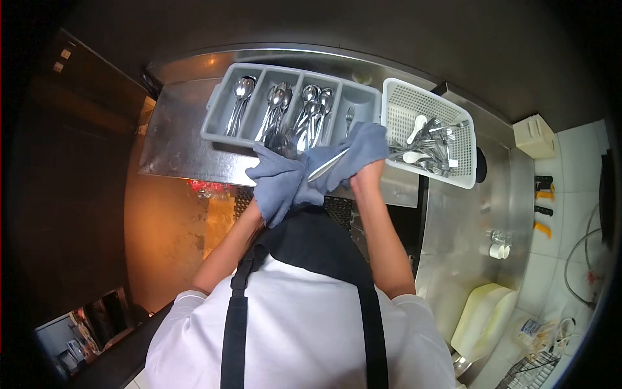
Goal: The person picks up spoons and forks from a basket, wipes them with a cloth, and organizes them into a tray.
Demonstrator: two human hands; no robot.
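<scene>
A blue-grey cloth (308,172) stretches between my two hands and hides most of their fingers. My left hand (259,212) is closed in the cloth's left part, below the cutlery tray. Metal cutlery heads (280,144) stick up from the cloth there, overlapping the tray's front edge. With the cloth's other end, my right hand (369,176) is wrapped around a shiny piece of cutlery (327,165), whose flat end points down to the left. The grey cutlery tray (214,126) has spoons (243,91) in its left compartments and a single fork (350,118) in the rightmost one.
Right of the tray, a white perforated basket (402,107) holds a pile of forks (434,142) and white spoons (418,126). Both stand on a steel counter (175,129). Farther right are small white cups (499,251), a pale yellow container (483,321) and wall-hung knives (544,211).
</scene>
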